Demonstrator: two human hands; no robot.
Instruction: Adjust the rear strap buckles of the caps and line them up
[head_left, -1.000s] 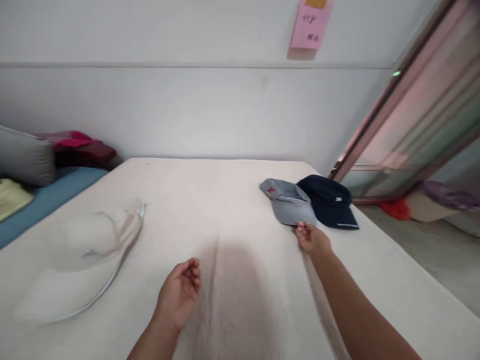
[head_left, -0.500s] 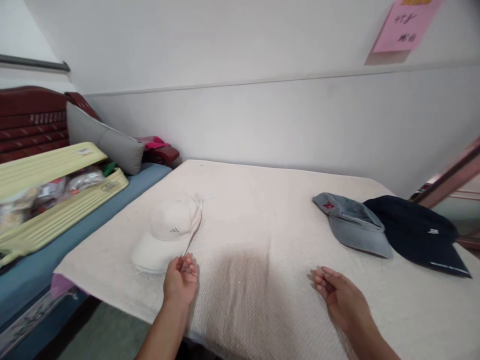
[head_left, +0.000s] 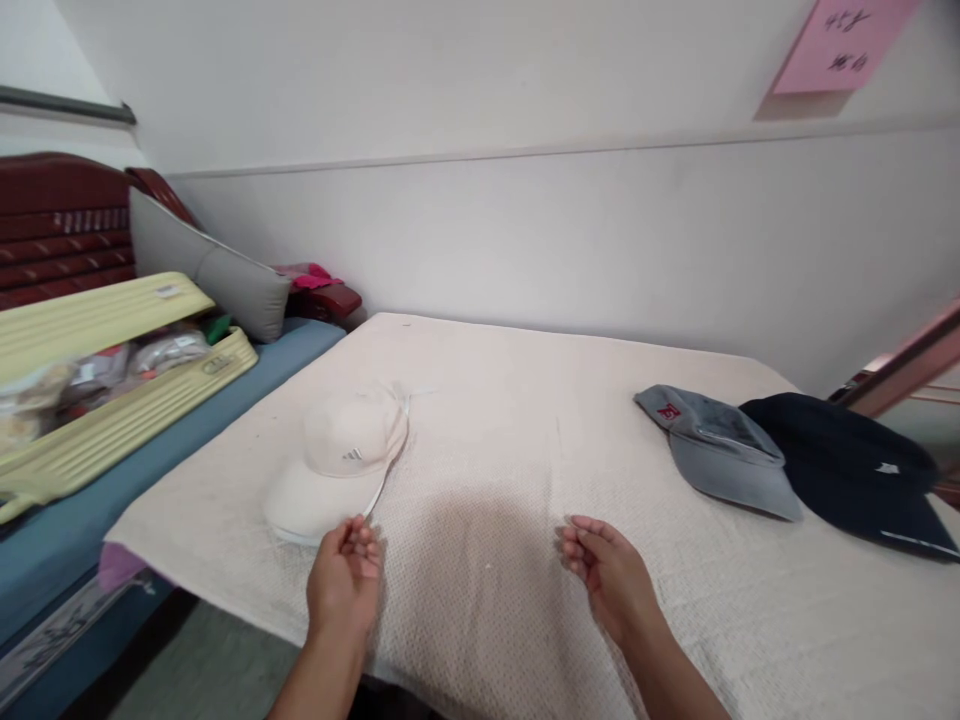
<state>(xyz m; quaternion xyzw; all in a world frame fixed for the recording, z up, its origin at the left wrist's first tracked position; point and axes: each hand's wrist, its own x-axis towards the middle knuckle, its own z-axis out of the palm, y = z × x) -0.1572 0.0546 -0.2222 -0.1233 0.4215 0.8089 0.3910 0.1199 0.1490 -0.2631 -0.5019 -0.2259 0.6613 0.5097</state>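
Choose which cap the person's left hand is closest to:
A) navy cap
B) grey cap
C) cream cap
C. The left hand sits at the cream cap's near edge, by its thin strap, while the grey cap and navy cap lie far to the right.

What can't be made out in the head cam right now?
Head view:
- End of the white cap's strap: hidden by the left hand, so any grip is unclear.
- Contents of the yellow case: too small to identify.
- Top of the pink note: cut off by the top edge.
- Brim tip of the navy cap: cut off by the right edge.
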